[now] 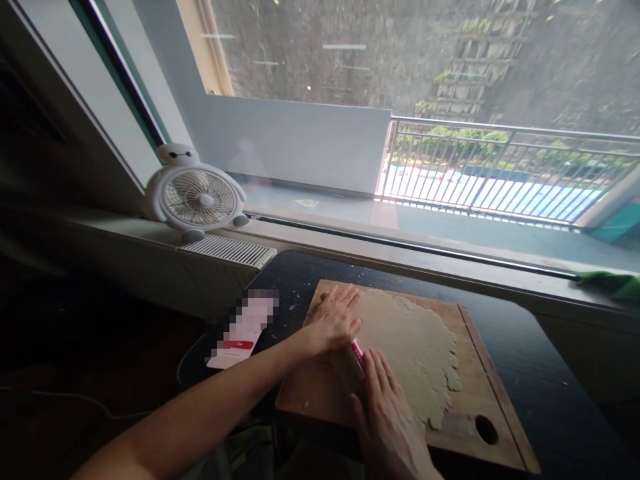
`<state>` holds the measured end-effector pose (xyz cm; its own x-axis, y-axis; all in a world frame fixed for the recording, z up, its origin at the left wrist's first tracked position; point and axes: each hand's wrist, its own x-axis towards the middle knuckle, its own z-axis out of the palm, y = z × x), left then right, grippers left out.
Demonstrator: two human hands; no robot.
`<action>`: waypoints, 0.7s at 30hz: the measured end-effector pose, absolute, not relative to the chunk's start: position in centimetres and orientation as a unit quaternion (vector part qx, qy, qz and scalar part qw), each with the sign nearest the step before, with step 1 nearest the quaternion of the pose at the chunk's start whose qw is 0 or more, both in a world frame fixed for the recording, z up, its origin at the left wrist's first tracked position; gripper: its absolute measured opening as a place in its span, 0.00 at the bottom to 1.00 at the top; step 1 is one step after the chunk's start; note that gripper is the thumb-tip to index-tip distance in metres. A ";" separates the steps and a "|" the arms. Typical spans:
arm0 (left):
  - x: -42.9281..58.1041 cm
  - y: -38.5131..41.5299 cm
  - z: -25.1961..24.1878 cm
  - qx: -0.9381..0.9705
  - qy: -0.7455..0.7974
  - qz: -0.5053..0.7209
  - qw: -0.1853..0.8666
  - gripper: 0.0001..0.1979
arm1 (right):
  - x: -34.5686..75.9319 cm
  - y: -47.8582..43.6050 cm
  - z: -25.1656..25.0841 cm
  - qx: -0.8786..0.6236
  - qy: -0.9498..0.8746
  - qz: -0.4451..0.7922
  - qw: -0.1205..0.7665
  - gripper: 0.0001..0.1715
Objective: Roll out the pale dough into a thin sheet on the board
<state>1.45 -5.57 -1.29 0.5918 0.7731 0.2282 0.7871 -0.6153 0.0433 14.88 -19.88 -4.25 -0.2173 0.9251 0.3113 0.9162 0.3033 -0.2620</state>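
A broad sheet of pale dough (410,340) with a ragged right edge lies on a wooden board (495,393). Across its left part runs a rolling pin, mostly covered by my hands; a red-and-white patch of the pin (358,353) shows between them. My left hand (336,317) lies flat on the pin's far end, fingers stretched out. Nearer to me, my right hand (387,400) rests on the near end, its fingers extended and the thumb apart. Neither hand is wrapped round the pin.
The board rests on a dark table (530,340). A partly blurred pink-and-white packet or card (235,353) lies to its left. A white fan (203,200) stands on the radiator (240,250) by the window. The board has a hole at its near right corner.
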 end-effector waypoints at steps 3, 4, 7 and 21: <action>-1.6 -7.6 -1.3 -0.889 -0.441 -0.120 0.042 0.27 | 12.5 -21.3 -4.4 -0.560 -0.793 0.014 0.238 0.39; -2.2 -8.0 -1.3 -0.888 -0.443 -0.120 0.044 0.26 | 12.2 -21.4 -4.4 -0.555 -0.796 0.009 0.241 0.40; -1.5 -7.4 -1.4 -0.883 -0.453 -0.113 0.043 0.27 | 13.8 -20.5 -4.2 -0.556 -0.803 -0.011 0.215 0.36; -1.7 -12.6 -1.7 -0.894 -0.427 -0.126 0.050 0.27 | 18.1 -21.7 -2.7 -0.520 -0.839 -0.026 0.161 0.36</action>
<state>-1.75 -12.65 -1.72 0.6044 0.7506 0.2670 0.7756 -0.6309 0.0181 18.14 -21.66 -2.66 -0.4085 0.8632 0.2967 0.8798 0.4589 -0.1237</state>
